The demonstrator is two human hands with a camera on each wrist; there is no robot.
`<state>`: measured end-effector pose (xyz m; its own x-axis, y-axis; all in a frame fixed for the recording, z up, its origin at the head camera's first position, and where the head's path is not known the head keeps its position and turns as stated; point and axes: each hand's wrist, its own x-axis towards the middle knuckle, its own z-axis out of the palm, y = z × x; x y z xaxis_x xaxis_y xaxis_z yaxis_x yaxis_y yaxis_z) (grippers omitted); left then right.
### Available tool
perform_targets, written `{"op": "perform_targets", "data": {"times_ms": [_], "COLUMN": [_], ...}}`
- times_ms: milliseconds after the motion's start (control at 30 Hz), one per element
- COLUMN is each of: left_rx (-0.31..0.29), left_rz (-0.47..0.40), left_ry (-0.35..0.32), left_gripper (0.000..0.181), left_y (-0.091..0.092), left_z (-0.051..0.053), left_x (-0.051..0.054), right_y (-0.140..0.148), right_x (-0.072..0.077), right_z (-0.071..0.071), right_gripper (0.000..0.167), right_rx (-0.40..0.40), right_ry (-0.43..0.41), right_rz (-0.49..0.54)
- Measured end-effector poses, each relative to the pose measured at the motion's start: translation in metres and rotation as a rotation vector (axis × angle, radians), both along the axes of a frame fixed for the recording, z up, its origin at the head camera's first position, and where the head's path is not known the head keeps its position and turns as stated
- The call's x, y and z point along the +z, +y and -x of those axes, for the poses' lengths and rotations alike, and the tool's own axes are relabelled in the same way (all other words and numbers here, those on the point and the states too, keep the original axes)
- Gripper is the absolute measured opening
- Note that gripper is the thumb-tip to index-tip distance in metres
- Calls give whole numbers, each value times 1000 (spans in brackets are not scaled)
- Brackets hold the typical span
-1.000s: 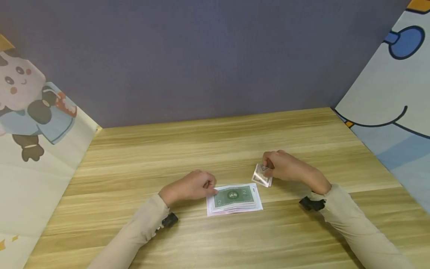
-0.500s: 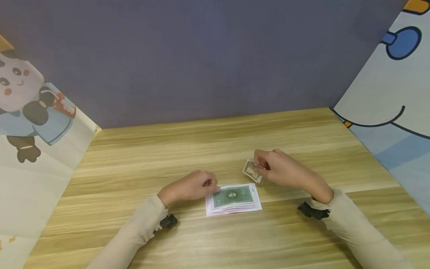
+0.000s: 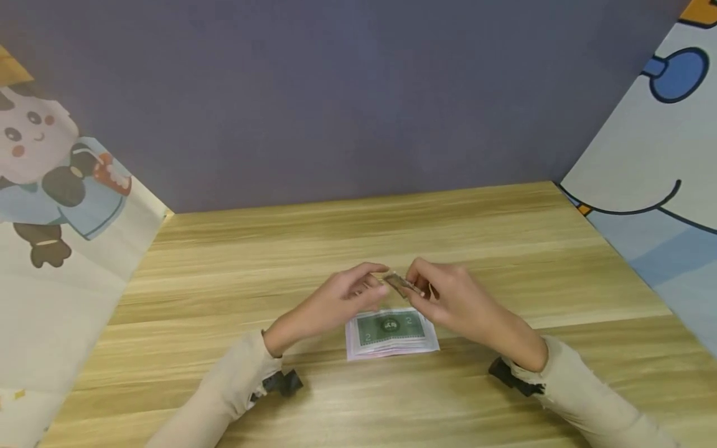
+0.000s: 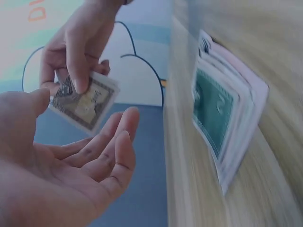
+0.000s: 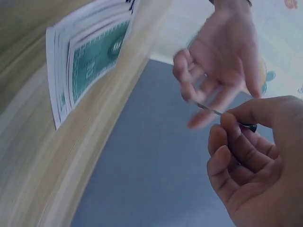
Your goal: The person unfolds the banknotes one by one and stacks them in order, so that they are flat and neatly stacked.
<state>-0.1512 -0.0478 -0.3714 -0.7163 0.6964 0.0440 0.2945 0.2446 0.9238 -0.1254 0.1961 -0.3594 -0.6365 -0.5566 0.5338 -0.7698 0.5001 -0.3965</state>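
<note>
My right hand [image 3: 459, 305] pinches a small brown banknote [image 4: 103, 100] between thumb and fingers, above the table. Whether it is one note or a thin few I cannot tell; in the right wrist view it shows edge-on. Beside its free end is my left hand [image 3: 336, 297], fingers spread and loosely bent, palm turned toward the note. Whether the left fingertips touch it is unclear. Below both hands lies a stack of notes [image 3: 390, 328], a green one marked 2 on top and larger pale pinkish paper beneath. Neither hand holds that stack.
The wood-grain table [image 3: 252, 249] ends at a grey back wall [image 3: 358, 106]. Side panels with cartoon pictures stand at left [image 3: 61, 180] and right [image 3: 661, 186]. Dark straps [image 3: 282, 382] sit at both sleeve cuffs.
My right hand has carried the brown banknote leftward to above the stack and turned it. My left hand has come off the stack's corner, risen and spread its fingers.
</note>
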Motion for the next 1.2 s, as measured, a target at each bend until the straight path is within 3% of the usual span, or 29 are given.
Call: {"op": "perform_targets", "data": {"times_ms": [133, 300, 433, 567, 733, 833, 967, 1067, 1200], "left_rx": [17, 38, 14, -37, -110, -142, -164, -161, -148], "left_rz": [-26, -75, -150, -220, -283, -295, -277, -239, -181], "left_ry": [58, 133, 127, 122, 137, 153, 216, 283, 328], "left_gripper": [44, 34, 21, 4, 12, 10, 8, 15, 23], "left_y": [3, 3, 2, 2, 1, -2, -7, -8, -8], "left_z": [-4, -5, -5, -5, -6, -6, -3, -2, -2], "left_x": [3, 3, 3, 2, 6, 9, 13, 13, 13], "right_y": [-7, -11, -9, -4, -2, -5, -8, -7, -4], "right_x": [-4, -4, -1, 1, 3, 2, 2, 3, 1], "right_z": [-5, -9, -10, -10, -8, -7, -4, -2, 1], "right_gripper": [20, 20, 30, 11, 49, 57, 58, 46, 39], "right_rx": [40, 78, 101, 153, 154, 164, 272, 341, 367], "right_ry": [45, -31, -183, -374, -615, -772, -983, -1067, -1082], "right_rz": [1, 2, -3, 51, 178, 255, 358, 362, 322]}}
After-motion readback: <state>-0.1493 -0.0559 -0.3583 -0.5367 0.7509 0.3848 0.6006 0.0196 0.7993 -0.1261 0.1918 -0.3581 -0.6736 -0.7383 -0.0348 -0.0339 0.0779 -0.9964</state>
